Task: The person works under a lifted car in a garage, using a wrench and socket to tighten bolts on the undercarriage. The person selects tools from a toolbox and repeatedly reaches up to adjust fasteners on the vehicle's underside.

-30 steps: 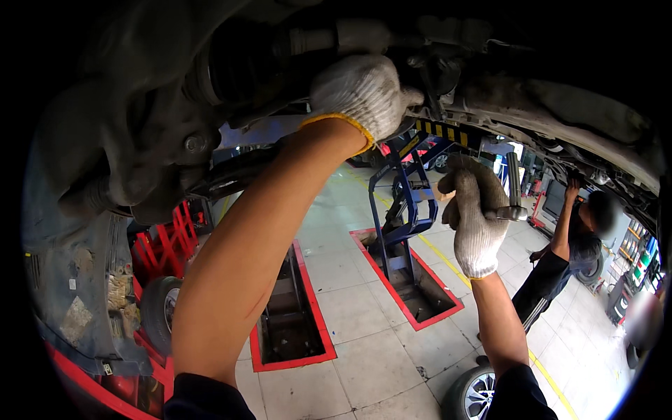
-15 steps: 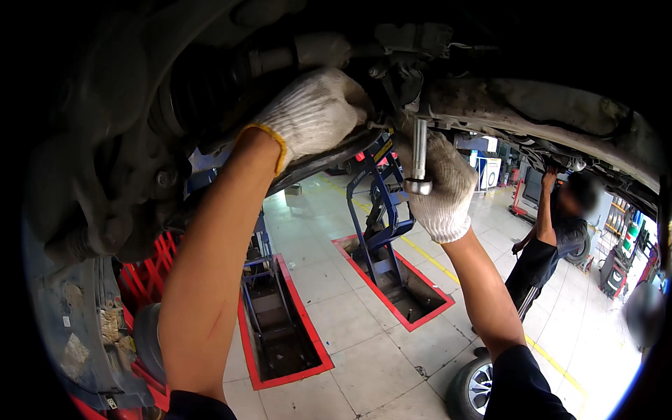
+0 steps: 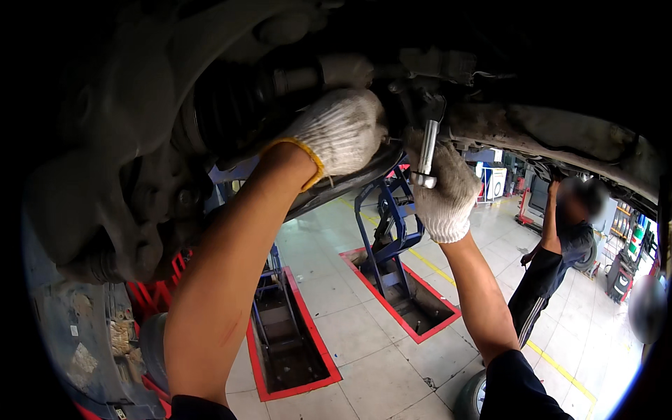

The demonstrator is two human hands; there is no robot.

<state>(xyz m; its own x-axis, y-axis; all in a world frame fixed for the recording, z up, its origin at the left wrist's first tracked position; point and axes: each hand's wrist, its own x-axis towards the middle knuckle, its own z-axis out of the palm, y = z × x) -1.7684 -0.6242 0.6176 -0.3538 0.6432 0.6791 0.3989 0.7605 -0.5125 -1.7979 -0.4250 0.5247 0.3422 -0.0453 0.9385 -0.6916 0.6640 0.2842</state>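
Note:
I look up at the underside of a raised car. My left hand [image 3: 337, 133], in a white knit glove with a yellow cuff, presses against a dark suspension arm [image 3: 336, 189] below the ribbed rubber boot of the drive shaft [image 3: 231, 105]. My right hand [image 3: 445, 190], also gloved, is closed around a shiny metal wrench [image 3: 428, 150] that stands upright, its upper end set on a fastener in the dark chassis above. The wheel hub and knuckle [image 3: 133, 210] hang at the left.
Another person [image 3: 560, 252] in dark clothes reaches up under the car at the right. Below lie a tiled floor, two red-framed pits [image 3: 294, 350] and a blue scissor lift [image 3: 388, 224]. A tyre [image 3: 472, 399] stands near my right elbow.
My right hand has risen from open air beside the car up to the chassis with the wrench. My left hand has slid down and left along the suspension arm.

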